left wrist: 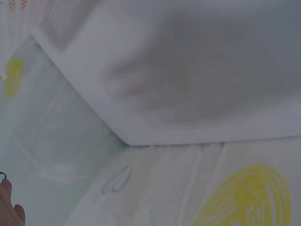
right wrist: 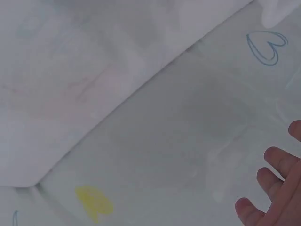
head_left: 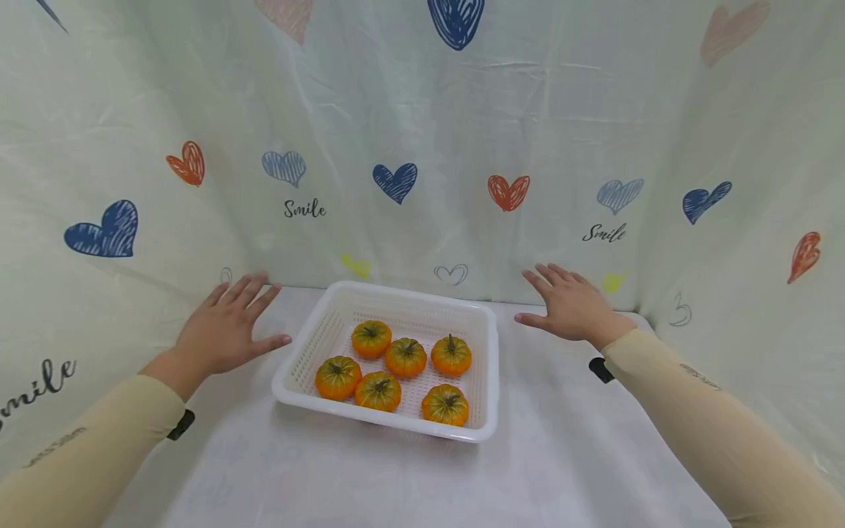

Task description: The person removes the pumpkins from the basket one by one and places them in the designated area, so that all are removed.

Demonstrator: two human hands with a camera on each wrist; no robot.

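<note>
A white plastic basket point(head_left: 485, 367) with slotted walls sits on the table between my hands. Inside it lie several small orange-and-green pumpkins point(head_left: 405, 357), three along the front and three behind. To the basket's left, my left hand point(head_left: 221, 330) is held with spread, straight fingers, its thumb pointing toward the rim. On the other side my right hand point(head_left: 571, 304) is likewise spread, apart from the basket and holding nothing. Fingertips of the left hand point(left wrist: 10, 207) show at the lower left corner of the left wrist view; several right fingers point(right wrist: 277, 162) appear in the right wrist view.
A pale cloth covers the table point(head_left: 409, 484). Hanging sheets point(head_left: 455, 117) printed with hearts and "Smile" enclose the back and both sides, close behind the basket's far rim. A corner of the basket point(right wrist: 275, 14) shows at the top of the right wrist view.
</note>
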